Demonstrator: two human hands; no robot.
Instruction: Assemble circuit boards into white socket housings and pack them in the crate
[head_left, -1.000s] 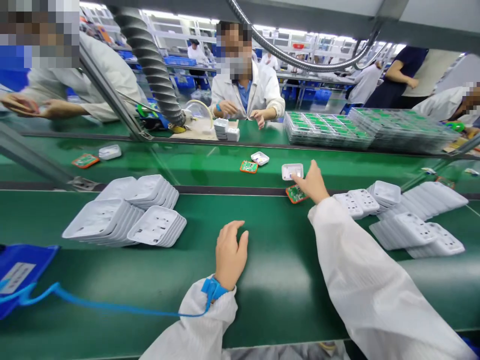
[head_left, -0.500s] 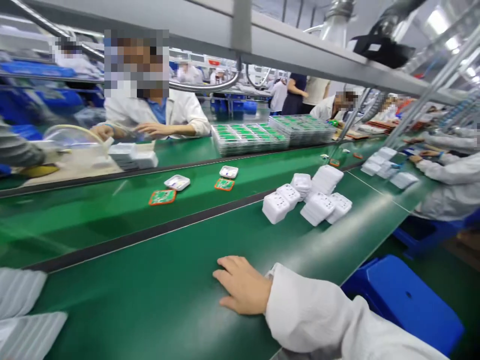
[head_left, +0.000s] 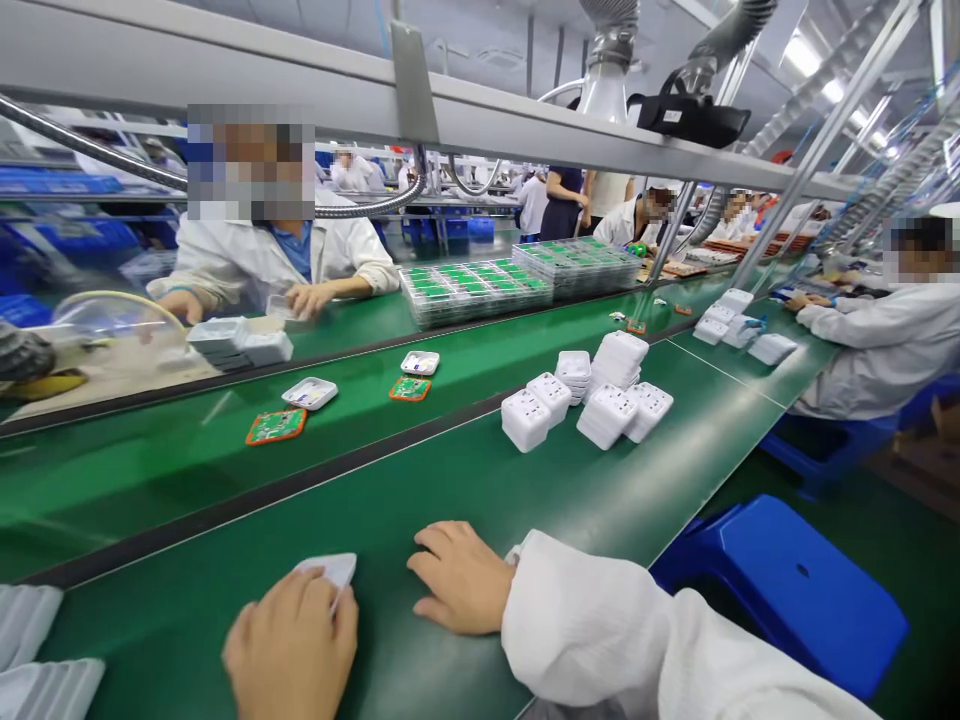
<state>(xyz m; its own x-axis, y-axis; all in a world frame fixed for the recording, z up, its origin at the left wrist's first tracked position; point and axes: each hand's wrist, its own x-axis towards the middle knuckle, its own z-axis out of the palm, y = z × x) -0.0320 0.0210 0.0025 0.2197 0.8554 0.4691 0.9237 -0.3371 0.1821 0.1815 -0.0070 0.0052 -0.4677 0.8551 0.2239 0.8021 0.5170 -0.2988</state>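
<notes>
My left hand [head_left: 292, 640] is low in the view, its fingers wrapped round a white plastic cover [head_left: 339, 570] just above or on the green bench. Most of that cover is hidden behind the fingers. To its right, my right hand [head_left: 461, 580] rests on the bench with fingers spread and nothing in them. Beyond it stand several stacks of white plastic covers [head_left: 525, 418] with small slots in their tops. At the lower left edge lie more nested white covers [head_left: 56, 688], partly cut off by the frame.
A green conveyor [head_left: 180, 480] carries orange-edged circuit boards [head_left: 276, 427] and white shells [head_left: 310, 393]. Across it, a co-worker's hand [head_left: 311, 298] handles a white part beside trays of boards [head_left: 476, 290]. A blue stool [head_left: 787, 590] stands at right. A metal beam [head_left: 300, 65] crosses overhead.
My left hand has come into view at the bottom, holding a white cover. My right hand stays spread on the bench. The camera view has shifted slightly, and boards on the conveyor appear further left.
</notes>
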